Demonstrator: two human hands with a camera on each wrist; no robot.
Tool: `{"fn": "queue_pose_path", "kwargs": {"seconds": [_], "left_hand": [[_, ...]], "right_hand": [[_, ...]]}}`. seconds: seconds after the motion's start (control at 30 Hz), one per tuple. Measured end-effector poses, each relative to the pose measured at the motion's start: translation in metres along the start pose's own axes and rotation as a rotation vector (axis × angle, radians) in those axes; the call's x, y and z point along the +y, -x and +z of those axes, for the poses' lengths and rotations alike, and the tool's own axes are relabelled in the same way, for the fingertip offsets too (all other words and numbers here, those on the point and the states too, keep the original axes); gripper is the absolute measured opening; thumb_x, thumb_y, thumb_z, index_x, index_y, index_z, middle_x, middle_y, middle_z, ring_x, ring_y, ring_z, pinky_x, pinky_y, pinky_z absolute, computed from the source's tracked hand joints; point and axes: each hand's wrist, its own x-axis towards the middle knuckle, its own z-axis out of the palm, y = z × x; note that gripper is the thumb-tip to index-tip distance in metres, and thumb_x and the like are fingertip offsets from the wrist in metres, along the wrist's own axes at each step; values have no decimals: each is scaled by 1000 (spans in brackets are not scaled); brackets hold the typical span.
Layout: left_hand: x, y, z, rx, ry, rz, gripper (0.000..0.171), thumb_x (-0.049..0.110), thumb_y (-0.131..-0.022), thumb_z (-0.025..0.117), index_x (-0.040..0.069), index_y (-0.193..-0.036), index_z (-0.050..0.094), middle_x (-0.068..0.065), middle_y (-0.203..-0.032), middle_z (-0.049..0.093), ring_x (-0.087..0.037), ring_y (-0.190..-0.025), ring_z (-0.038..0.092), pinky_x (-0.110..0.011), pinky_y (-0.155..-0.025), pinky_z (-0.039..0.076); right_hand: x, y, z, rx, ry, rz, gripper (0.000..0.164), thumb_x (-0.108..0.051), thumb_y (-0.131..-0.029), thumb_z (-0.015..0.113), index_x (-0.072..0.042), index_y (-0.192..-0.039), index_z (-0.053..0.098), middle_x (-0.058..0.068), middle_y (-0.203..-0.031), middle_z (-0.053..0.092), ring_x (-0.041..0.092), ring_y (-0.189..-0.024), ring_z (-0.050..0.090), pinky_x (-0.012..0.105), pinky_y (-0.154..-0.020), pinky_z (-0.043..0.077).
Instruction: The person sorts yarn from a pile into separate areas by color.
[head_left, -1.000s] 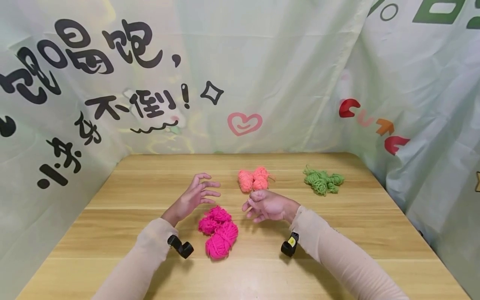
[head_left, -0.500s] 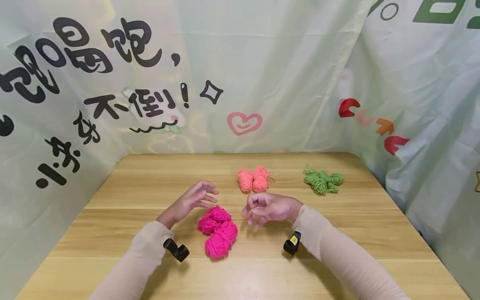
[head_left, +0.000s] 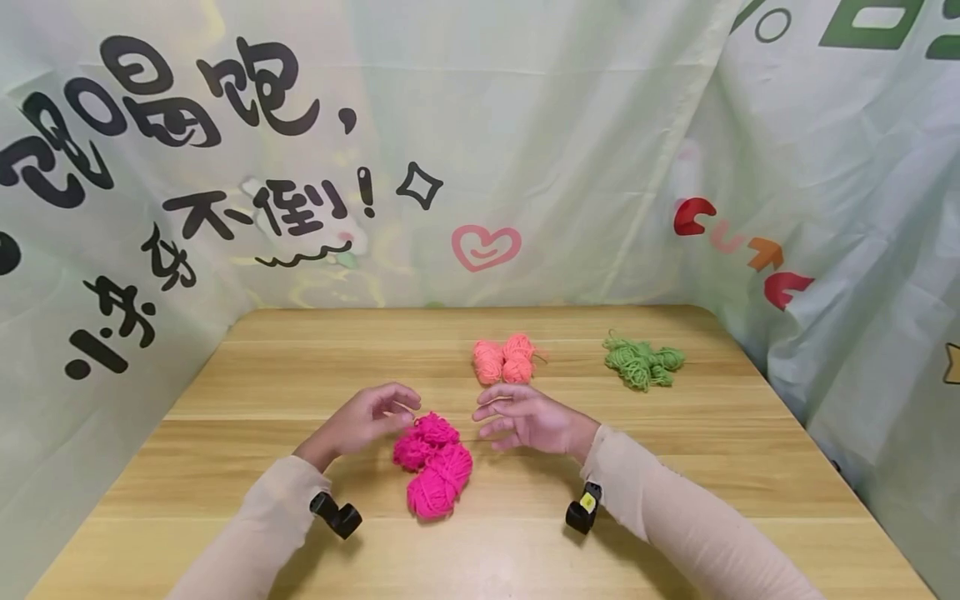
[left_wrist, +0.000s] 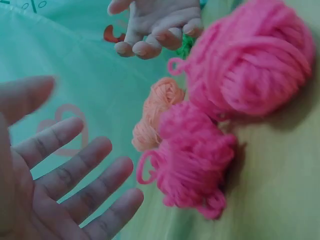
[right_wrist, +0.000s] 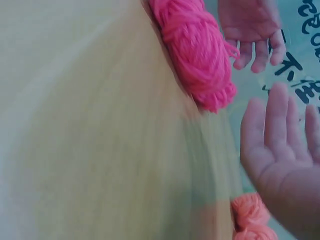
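Note:
Bright pink balls of yarn (head_left: 439, 482) lie together in the middle of the wooden table, one large ball in front and smaller bunches behind it. My left hand (head_left: 367, 419) hovers at their left, its fingers loosely bent and holding nothing. In the left wrist view that hand's fingers (left_wrist: 82, 172) spread apart beside the pink yarn (left_wrist: 192, 160). On the other side my right hand (head_left: 536, 419) hangs with relaxed fingers, also holding nothing, palm facing the yarn. The right wrist view has the pink yarn (right_wrist: 197, 52) between both hands, with the right fingers (right_wrist: 276, 122) extended.
Coral balls of yarn (head_left: 504, 360) sit farther back, just beyond my right hand. A tangle of green yarn (head_left: 643, 362) lies at the back right of the table (head_left: 300, 350). A printed curtain (head_left: 555, 167) hangs behind and along both sides.
My left hand has come down and a little left, closer to the table. The right hand's fingers have loosened and spread. The yarn stays in place.

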Motion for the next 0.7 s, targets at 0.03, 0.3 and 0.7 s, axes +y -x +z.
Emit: {"fn": "queue_pose_path", "kwargs": {"seconds": [0.03, 0.3, 0.7], "left_hand": [[-1, 2, 0, -6, -48, 2, 32, 14, -97, 59, -8, -120, 56, -25, -117, 60, -37, -104, 61, -39, -87, 53], [-4, 11, 3, -31, -305, -3, 34, 24, -90, 71, 4, -116, 64, -9, -114, 64, -28, -102, 62, -37, -81, 55], [4, 17, 11, -141, -627, 23, 44, 35, -80, 79, 9, -114, 68, -5, -118, 63, -26, -112, 57, -47, -97, 46]], "right_hand": [[1, 0, 2, 49, 1, 15, 20, -10, -99, 49, -9, -118, 53, 7, -114, 62, 23, -100, 62, 53, -97, 44], [8, -4, 20, 329, 50, 140, 33, -16, -98, 53, 3, -124, 47, 15, -111, 59, 21, -89, 61, 45, -90, 49], [19, -8, 39, 450, 234, 272, 33, -15, -95, 56, 3, -122, 49, 14, -105, 59, 22, -80, 60, 36, -66, 55]]}}
